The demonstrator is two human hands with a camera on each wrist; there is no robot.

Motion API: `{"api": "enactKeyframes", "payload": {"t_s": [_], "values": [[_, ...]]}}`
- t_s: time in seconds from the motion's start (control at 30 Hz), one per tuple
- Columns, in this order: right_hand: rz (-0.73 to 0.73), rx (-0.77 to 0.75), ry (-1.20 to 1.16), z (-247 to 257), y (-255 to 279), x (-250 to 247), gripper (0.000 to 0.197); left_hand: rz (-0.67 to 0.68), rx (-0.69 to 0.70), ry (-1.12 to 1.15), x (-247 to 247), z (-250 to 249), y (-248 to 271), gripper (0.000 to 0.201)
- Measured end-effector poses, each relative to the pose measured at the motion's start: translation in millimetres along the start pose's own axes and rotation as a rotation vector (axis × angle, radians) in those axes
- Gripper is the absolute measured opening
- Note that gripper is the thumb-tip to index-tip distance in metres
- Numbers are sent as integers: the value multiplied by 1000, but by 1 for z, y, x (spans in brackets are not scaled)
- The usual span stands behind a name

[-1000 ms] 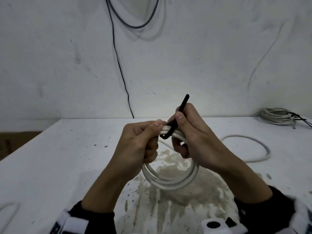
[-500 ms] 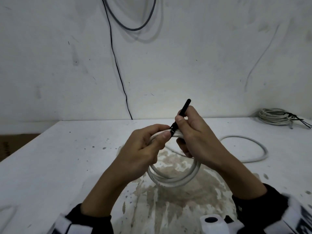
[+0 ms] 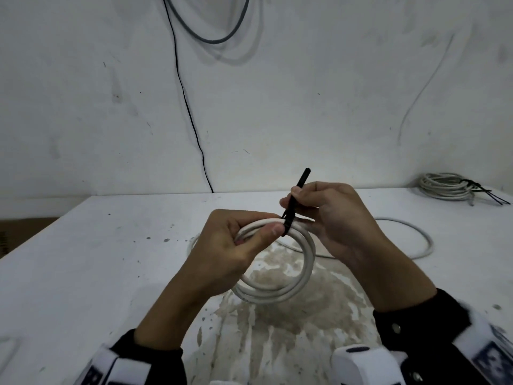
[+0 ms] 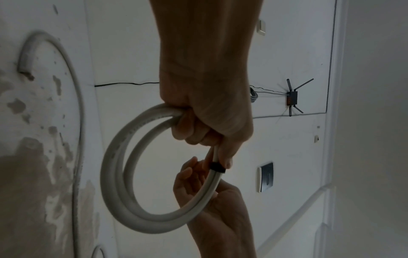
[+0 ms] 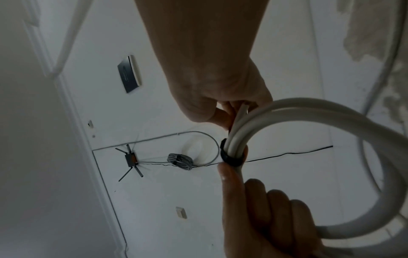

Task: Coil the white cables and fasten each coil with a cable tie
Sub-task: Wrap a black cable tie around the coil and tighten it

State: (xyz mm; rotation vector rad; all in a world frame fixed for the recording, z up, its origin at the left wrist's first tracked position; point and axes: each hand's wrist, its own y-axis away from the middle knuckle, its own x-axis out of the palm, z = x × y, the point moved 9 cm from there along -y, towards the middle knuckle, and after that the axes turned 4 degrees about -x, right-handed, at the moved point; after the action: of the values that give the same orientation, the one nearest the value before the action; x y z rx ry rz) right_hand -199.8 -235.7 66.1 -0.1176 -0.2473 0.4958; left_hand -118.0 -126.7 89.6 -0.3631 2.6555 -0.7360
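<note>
The stiff, springy white cable coil (image 3: 277,290) wants to unwind; left hand (image 3: 233,245) clamps its top while right hand (image 3: 330,218) pinches the thin black cable tie (image 3: 288,215).

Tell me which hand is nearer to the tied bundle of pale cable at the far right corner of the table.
Right. The right hand is on the side of the tied bundle of pale cable, with bare white table between; the left hand sits farther away, beyond the right hand.

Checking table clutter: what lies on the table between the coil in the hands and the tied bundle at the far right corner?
In the head view, a loose white cable curves across the table there; nothing else.
</note>
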Motion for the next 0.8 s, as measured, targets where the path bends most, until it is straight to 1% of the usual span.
{"api": "enactKeyframes", "payload": {"t_s": [0.1, 0.17, 0.27, 0.33, 0.43, 0.47, 0.53, 0.6, 0.67, 0.73, 0.8], "values": [[-89, -26, -22, -4, -3, -6, 24, 9, -31, -68, 4, 2, 1, 20], [-131, -95, 54, -1, -3, -8, 26, 9, -48, -84, 5, 0, 1, 21], [-180, -178, 125, 4, -2, -10, 21, -21, -99, -87, -1, 6, -1, 18], [-201, -197, 155, 6, -2, -11, 19, -56, -110, -135, -5, 7, -3, 19], [-233, -198, 272, 4, -3, -14, 16, -104, -84, -232, -9, 5, -3, 21], [-237, -185, 275, 2, -4, -15, 14, -101, -73, -256, -9, 4, -3, 21], [-232, -166, 263, -1, -5, -16, 14, -53, -63, -287, -5, 0, -2, 21], [-221, -175, 285, -1, -5, -14, 14, 2, -88, -267, -2, 0, -2, 22], [-221, -214, 318, 0, -3, -13, 14, 4, -138, -172, -5, 6, -2, 24], [-210, -268, 392, 4, -2, -9, 18, -68, -191, -42, -14, 17, -3, 29], [-162, -292, 470, 10, 0, -3, 24, -163, -240, 52, -26, 26, -3, 37]]}}
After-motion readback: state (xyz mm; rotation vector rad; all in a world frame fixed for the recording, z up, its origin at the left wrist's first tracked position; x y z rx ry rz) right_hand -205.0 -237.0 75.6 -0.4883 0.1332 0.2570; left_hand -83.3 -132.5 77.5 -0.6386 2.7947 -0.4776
